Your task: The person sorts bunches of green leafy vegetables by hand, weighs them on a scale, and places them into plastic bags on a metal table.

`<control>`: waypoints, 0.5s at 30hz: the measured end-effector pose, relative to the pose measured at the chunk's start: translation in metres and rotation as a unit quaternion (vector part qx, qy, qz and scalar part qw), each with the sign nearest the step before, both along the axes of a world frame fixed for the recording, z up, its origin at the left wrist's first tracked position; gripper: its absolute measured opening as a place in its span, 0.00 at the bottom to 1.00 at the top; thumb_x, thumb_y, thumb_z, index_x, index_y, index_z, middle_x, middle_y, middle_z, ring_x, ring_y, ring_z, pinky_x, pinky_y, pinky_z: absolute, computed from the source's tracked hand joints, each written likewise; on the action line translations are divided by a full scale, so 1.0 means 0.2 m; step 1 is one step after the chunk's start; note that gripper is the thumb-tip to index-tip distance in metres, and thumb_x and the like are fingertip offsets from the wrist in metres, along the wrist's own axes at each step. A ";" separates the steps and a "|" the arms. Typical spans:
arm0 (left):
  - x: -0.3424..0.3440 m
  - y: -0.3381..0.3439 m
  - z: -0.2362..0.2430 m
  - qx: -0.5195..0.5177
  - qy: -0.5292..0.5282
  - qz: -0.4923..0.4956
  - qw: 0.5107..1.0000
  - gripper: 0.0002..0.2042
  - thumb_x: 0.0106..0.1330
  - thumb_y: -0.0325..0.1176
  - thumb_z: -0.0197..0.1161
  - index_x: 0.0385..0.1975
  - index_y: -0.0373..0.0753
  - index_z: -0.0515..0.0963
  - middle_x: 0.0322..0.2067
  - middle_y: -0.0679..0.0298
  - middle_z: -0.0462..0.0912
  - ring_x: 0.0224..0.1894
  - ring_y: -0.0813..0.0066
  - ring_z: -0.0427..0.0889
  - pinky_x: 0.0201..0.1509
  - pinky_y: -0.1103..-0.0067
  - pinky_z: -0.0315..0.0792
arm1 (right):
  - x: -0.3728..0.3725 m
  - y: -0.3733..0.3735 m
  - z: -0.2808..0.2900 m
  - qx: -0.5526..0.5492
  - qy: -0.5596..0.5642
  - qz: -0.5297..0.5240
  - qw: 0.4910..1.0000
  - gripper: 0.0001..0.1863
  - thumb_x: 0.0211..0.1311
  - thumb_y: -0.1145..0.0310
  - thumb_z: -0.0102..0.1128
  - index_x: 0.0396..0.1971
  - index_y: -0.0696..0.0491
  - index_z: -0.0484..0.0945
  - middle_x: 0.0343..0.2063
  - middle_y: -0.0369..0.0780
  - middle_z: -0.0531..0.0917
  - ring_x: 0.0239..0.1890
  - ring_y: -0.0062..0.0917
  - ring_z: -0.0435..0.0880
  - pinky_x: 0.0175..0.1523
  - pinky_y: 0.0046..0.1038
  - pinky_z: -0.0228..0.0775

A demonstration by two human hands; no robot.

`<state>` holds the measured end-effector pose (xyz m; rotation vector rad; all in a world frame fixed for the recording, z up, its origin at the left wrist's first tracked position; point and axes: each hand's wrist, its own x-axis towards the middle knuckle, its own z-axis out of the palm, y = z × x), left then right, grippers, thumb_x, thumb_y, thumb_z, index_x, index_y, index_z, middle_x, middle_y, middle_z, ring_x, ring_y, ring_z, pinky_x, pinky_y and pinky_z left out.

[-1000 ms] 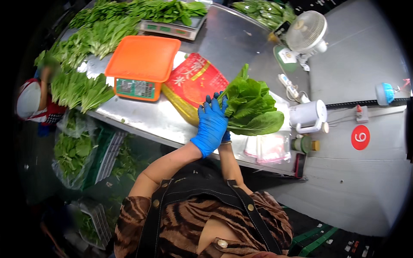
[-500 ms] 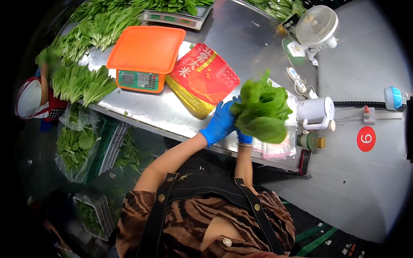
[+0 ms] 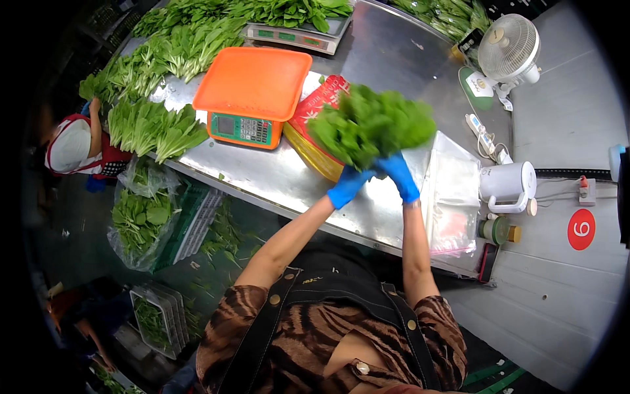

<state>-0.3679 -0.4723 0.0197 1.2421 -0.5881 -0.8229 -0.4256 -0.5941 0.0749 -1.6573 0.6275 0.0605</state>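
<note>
Both my hands, in blue gloves, are closed around the lower end of a bunch of leafy greens (image 3: 371, 125). My left hand (image 3: 349, 186) grips from the left and my right hand (image 3: 400, 176) from the right. The leaves fan upward and are smeared by motion. They hide part of a red and yellow rice bag (image 3: 307, 113) lying on the metal table (image 3: 387, 220). Left of that bag stands an orange weighing scale (image 3: 252, 82). A stack of clear plastic bags (image 3: 453, 190) lies to the right of my right hand.
Piled greens (image 3: 154, 128) cover the table's left side; a second scale (image 3: 292, 36) stands at the back. On the right are a fan (image 3: 508, 49), a power strip (image 3: 480, 134) and a white kettle (image 3: 505, 184). A filled crate (image 3: 161, 315) and a co-worker (image 3: 75, 144) are at left.
The bunch has swung left, over the rice bag, with its leaves now pointing away from me. My right hand, mostly hidden before, now shows. The view has shifted slightly.
</note>
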 end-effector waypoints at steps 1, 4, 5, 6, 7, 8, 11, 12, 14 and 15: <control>0.04 -0.06 -0.03 -0.035 0.094 0.007 0.995 0.10 0.52 0.27 0.57 0.34 0.34 0.72 0.29 0.63 0.77 0.28 0.79 0.75 0.29 0.82 0.68 | 0.10 -0.03 -0.04 -0.013 -0.100 0.027 0.995 0.23 0.44 0.69 0.60 0.43 0.59 0.67 0.32 0.38 0.76 0.33 0.20 0.74 0.36 0.21 0.67; 0.12 -0.21 -0.38 -0.080 0.489 0.088 0.864 0.11 0.54 0.25 0.55 0.38 0.34 0.70 0.34 0.59 0.76 0.32 0.74 0.77 0.36 0.79 0.73 | 0.34 -0.14 -0.24 -0.070 -0.059 0.146 0.985 0.24 0.48 0.66 0.58 0.45 0.60 0.66 0.41 0.40 0.74 0.42 0.22 0.72 0.47 0.23 0.64; 0.11 -0.23 -0.40 -0.054 0.478 0.080 0.873 0.11 0.54 0.25 0.55 0.39 0.35 0.70 0.33 0.59 0.76 0.31 0.73 0.77 0.34 0.79 0.73 | 0.34 -0.19 -0.32 -0.071 -0.059 0.141 0.986 0.24 0.47 0.67 0.59 0.45 0.60 0.67 0.40 0.39 0.75 0.41 0.22 0.72 0.46 0.23 0.64; 0.13 -0.25 -0.41 -0.031 0.463 0.072 0.883 0.12 0.54 0.26 0.55 0.39 0.36 0.70 0.31 0.60 0.76 0.30 0.72 0.77 0.32 0.79 0.73 | 0.35 -0.22 -0.37 -0.075 -0.063 0.138 0.986 0.24 0.47 0.68 0.59 0.45 0.59 0.67 0.39 0.39 0.75 0.40 0.21 0.73 0.45 0.23 0.65; 0.14 -0.28 -0.41 -0.020 0.451 0.053 0.891 0.12 0.54 0.27 0.56 0.39 0.36 0.70 0.30 0.60 0.77 0.28 0.72 0.77 0.30 0.80 0.73 | 0.35 -0.25 -0.40 -0.079 -0.067 0.134 0.986 0.24 0.47 0.69 0.59 0.45 0.59 0.67 0.39 0.39 0.76 0.39 0.21 0.73 0.44 0.23 0.66; 0.14 -0.28 -0.43 -0.009 0.444 0.039 0.895 0.12 0.53 0.28 0.57 0.39 0.36 0.70 0.29 0.60 0.77 0.27 0.72 0.77 0.27 0.80 0.73 | 0.33 -0.25 -0.43 -0.035 -0.083 0.109 0.990 0.24 0.47 0.68 0.59 0.46 0.59 0.67 0.39 0.39 0.75 0.40 0.21 0.73 0.45 0.23 0.66; 0.18 -0.29 -0.49 0.078 0.376 -0.089 0.919 0.14 0.51 0.32 0.60 0.38 0.36 0.70 0.27 0.60 0.77 0.23 0.73 0.77 0.20 0.81 0.71 | 0.18 -0.24 -0.49 0.066 -0.088 0.007 0.994 0.23 0.50 0.67 0.58 0.46 0.59 0.66 0.41 0.39 0.74 0.41 0.22 0.72 0.46 0.23 0.65; 0.19 -0.28 -0.43 0.117 0.340 -0.151 0.921 0.15 0.51 0.33 0.61 0.38 0.36 0.70 0.26 0.60 0.77 0.22 0.73 0.77 0.18 0.81 0.70 | 0.10 -0.22 -0.49 0.067 -0.099 -0.027 0.993 0.23 0.50 0.66 0.58 0.46 0.59 0.66 0.41 0.39 0.74 0.41 0.22 0.72 0.46 0.23 0.65; 0.21 -0.24 -0.42 0.111 0.326 -0.218 0.913 0.16 0.50 0.33 0.61 0.37 0.35 0.70 0.27 0.58 0.77 0.23 0.72 0.77 0.17 0.81 0.70 | 0.01 -0.17 -0.47 0.065 -0.125 -0.084 0.987 0.24 0.50 0.65 0.58 0.46 0.60 0.66 0.40 0.39 0.74 0.41 0.21 0.73 0.46 0.22 0.65; 0.21 -0.24 -0.32 0.135 0.318 -0.249 0.905 0.16 0.50 0.33 0.61 0.38 0.35 0.69 0.28 0.58 0.77 0.24 0.71 0.77 0.19 0.80 0.71 | -0.04 -0.14 -0.36 0.095 -0.052 -0.135 0.985 0.26 0.48 0.63 0.60 0.46 0.60 0.65 0.39 0.40 0.75 0.39 0.22 0.73 0.44 0.22 0.66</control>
